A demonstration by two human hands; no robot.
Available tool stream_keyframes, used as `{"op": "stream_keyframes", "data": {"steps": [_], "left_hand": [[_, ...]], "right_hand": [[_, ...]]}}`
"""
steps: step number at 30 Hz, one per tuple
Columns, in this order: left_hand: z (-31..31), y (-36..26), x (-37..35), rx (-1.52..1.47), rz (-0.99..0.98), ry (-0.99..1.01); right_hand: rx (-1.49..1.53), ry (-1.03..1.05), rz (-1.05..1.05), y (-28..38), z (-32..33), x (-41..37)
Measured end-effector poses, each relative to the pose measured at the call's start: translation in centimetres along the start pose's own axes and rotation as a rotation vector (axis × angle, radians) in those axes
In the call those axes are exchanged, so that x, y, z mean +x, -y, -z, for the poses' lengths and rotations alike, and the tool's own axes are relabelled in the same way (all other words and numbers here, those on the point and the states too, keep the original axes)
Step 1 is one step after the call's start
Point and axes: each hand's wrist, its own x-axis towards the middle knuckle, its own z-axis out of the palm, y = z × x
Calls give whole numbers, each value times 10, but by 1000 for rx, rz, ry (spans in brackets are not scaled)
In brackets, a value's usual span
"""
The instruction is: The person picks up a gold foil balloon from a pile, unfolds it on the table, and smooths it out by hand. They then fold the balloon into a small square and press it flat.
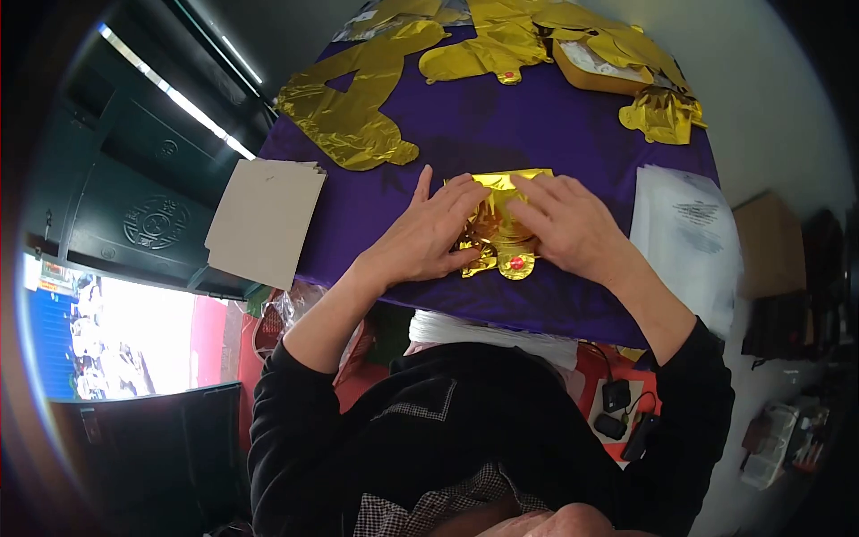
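Observation:
A folded gold foil balloon (494,234) lies flat on the purple tablecloth, with a small red round mark on its lower tab. My left hand (428,231) rests on its left side, fingers stretched out and the little finger raised apart. From the right, my right hand (573,224) presses on the foil with its fingers extended and flat. Parts of the balloon are hidden under both hands. Neither hand is wrapped round anything.
Flat gold foil balloons (353,98) are spread along the far side of the table (447,121). A yellow box (608,82) stands among them. Cardboard sheets (264,219) are stacked at the left edge, and clear plastic bags (684,233) lie at the right edge.

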Motion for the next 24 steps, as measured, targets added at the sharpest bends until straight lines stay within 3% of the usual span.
{"op": "stream_keyframes", "data": {"steps": [2,4,12,24], "left_hand": [[0,-1,0,10,-4,-2],[0,1,-1,20,2,-2],[1,-5,0,82,5,-55],[-2,-6,-3,152,-3,-99]], "right_hand": [[-77,-46,165,3,-10,2],[-91,-93,181,1,-20,2],[291,-209,-207,-5,-27,9],[209,-98,-20,8,-29,-13]]}}
